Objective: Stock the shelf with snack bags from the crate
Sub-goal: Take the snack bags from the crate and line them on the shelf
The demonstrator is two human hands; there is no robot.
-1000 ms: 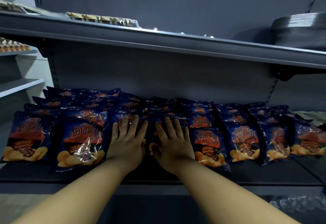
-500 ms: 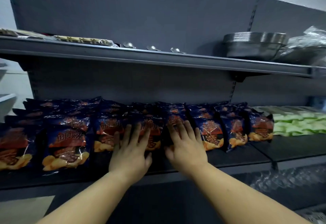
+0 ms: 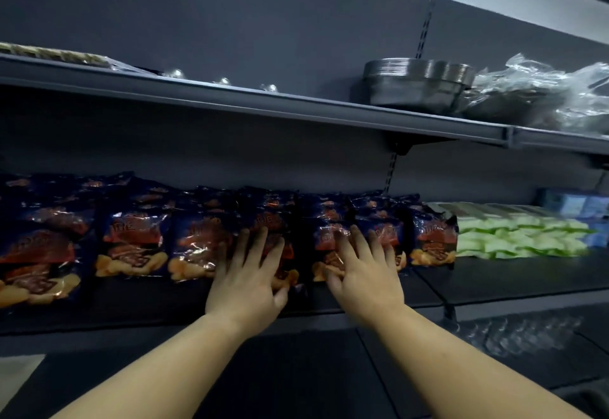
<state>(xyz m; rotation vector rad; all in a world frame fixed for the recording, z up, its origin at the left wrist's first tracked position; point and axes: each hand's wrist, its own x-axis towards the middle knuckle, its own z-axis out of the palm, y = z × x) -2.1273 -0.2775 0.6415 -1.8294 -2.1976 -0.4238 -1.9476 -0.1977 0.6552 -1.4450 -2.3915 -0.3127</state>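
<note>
Both hands now sit further right along the row of snack bags (image 3: 138, 247) than a second ago: the left hand (image 3: 245, 281) lies flat on a bag near the middle, and the right hand (image 3: 364, 273) presses bags close to the row's right end. The view swings right with them, so the stacked metal pans (image 3: 417, 87), the clear plastic wrap (image 3: 540, 92) and the pale green packs (image 3: 520, 237) come into sight.

Both hands (image 3: 245, 283) (image 3: 364, 278) press flat on shelved snack bags (image 3: 131, 243).
</note>
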